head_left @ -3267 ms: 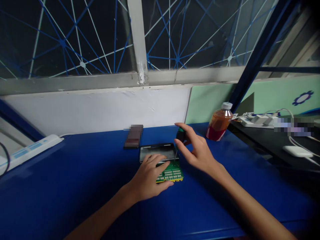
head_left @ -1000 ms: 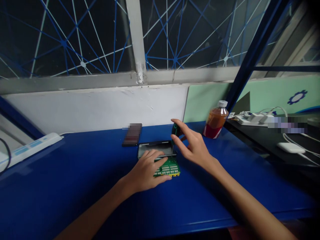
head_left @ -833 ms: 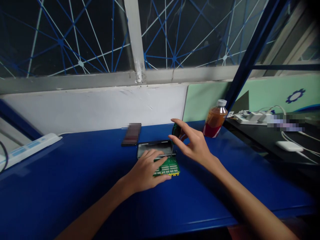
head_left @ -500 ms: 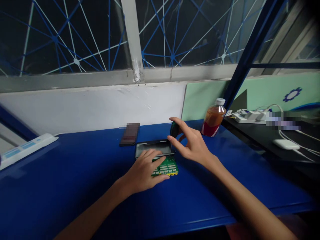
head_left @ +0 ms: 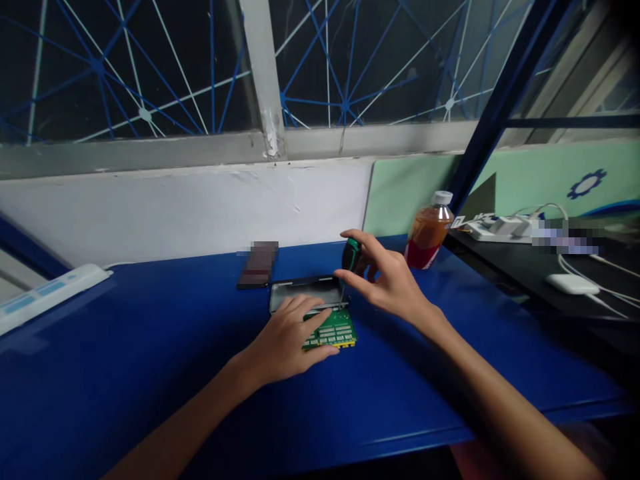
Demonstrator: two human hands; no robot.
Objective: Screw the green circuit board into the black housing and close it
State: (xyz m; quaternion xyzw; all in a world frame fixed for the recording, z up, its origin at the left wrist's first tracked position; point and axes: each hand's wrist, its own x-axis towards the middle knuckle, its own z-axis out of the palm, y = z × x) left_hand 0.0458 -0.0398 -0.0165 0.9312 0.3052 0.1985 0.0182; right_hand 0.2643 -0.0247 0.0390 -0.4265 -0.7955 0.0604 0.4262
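A green circuit board (head_left: 336,327) with rows of pale parts and a yellow near edge lies at the middle of the blue table. My left hand (head_left: 295,337) holds it down, fingers across its left part and thumb along the near edge. Behind it, touching or very close, sits a black open-topped case (head_left: 305,291) with a grey inside. My right hand (head_left: 387,280) grips a screwdriver (head_left: 352,255) by its black and green handle. The thin shaft points down, its tip at the board's far right corner; whether it sits on a screw is too small to tell.
On the blue table (head_left: 200,320), a dark phone-like slab (head_left: 258,265) lies behind the case. A drink bottle (head_left: 430,230) stands at the back right. One white power strip (head_left: 50,297) lies at the left. Cables and a white adapter (head_left: 573,285) rest on the black surface at right.
The screwdriver's handle shows more between my right fingers, which have shifted slightly around it. My left hand stays on the circuit board. The whole view has moved a little.
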